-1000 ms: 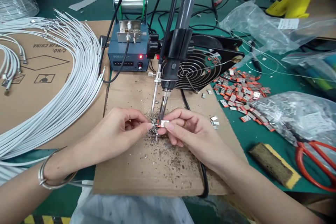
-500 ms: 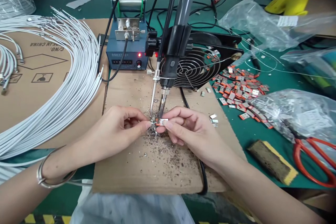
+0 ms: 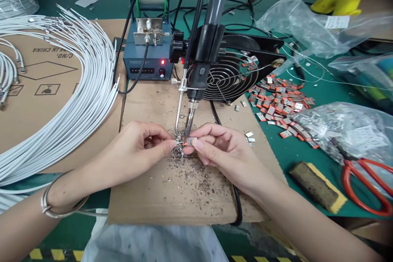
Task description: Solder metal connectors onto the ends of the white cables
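My right hand [image 3: 217,145] pinches a small USB connector [image 3: 190,141], metal with an orange end, between thumb and forefinger. Opposite it, my left hand [image 3: 150,147] is closed on the thin end of a white cable [image 3: 179,143], mostly hidden by the fingers. The cable end meets the connector's orange side under the tip of a soldering iron [image 3: 190,116], fixed pointing down on a stand. Beside the iron, a bent metal solder guide tube [image 3: 178,116] ends just above the same spot. Whether wire and connector are joined, I cannot tell.
A blue solder feeder [image 3: 148,63] with a solder spool stands behind. A black fan [image 3: 233,77] sits right of the iron. White cables [image 3: 95,86] lie left. Loose USB connectors [image 3: 279,102], a sponge [image 3: 319,186] and red-handled scissors [image 3: 365,184] lie right. Solder bits litter the cardboard [image 3: 147,208].
The connector has tilted slightly in my right hand, its metal face looking darker now. Both hands stay almost in place under the iron; the view has shifted a little.
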The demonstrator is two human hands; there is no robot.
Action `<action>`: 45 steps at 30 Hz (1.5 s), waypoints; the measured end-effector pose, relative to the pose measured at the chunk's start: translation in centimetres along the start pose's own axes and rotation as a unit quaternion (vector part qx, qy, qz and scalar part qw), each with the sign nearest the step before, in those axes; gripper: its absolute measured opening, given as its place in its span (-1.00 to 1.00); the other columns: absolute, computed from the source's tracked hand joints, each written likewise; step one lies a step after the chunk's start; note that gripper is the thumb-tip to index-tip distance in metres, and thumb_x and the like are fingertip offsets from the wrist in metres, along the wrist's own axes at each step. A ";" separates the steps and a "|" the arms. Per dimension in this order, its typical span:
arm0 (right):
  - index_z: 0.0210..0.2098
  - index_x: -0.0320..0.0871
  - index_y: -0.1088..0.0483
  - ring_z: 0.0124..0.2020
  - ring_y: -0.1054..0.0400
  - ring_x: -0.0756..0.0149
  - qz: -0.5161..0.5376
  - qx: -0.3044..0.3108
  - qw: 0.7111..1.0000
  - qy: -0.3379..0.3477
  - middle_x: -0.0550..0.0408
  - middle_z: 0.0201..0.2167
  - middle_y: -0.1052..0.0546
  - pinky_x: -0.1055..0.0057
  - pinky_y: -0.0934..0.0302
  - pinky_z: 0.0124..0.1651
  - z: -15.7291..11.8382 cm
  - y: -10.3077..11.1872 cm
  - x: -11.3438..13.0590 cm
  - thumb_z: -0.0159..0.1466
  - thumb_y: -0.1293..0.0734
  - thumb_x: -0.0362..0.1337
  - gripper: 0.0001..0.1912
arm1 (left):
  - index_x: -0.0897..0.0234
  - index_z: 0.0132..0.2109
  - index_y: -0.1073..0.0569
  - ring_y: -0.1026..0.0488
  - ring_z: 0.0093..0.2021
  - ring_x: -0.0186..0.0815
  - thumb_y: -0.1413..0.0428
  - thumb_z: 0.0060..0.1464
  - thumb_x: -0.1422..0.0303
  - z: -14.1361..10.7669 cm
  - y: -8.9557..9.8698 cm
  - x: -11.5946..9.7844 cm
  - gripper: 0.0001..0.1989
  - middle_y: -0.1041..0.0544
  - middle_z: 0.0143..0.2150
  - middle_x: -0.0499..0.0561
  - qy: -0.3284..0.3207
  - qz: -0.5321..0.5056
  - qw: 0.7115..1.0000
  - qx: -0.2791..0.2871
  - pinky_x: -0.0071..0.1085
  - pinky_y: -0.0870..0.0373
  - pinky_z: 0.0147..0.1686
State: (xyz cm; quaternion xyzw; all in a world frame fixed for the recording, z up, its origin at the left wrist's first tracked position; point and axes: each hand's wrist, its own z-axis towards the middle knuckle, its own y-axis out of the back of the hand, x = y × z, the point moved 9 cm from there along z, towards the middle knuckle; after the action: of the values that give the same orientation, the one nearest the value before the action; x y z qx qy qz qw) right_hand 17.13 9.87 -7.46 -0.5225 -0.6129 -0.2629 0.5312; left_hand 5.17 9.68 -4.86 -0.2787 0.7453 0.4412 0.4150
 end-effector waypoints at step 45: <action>-0.41 -0.18 -0.41 -0.67 -0.20 0.53 -0.034 -0.003 0.999 -0.008 0.07 -0.54 -0.55 0.57 0.00 -0.66 -0.1 0.1 -0.1 0.04 -0.41 -0.21 -0.82 | 0.28 -0.33 -0.53 -0.33 -0.50 -0.42 -0.02 0.09 0.33 -0.2 0.1 -0.4 -0.80 -0.50 -0.49 -0.07 -0.042 0.066 0.997 -0.014 -0.53 -0.19 -0.54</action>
State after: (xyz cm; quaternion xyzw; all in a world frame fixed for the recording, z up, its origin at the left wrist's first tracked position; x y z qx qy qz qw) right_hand 17.23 9.81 -7.56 -0.5049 -0.6342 -0.2780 0.5154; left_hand 5.19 9.55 -4.35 -0.2165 0.7377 0.4892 0.4119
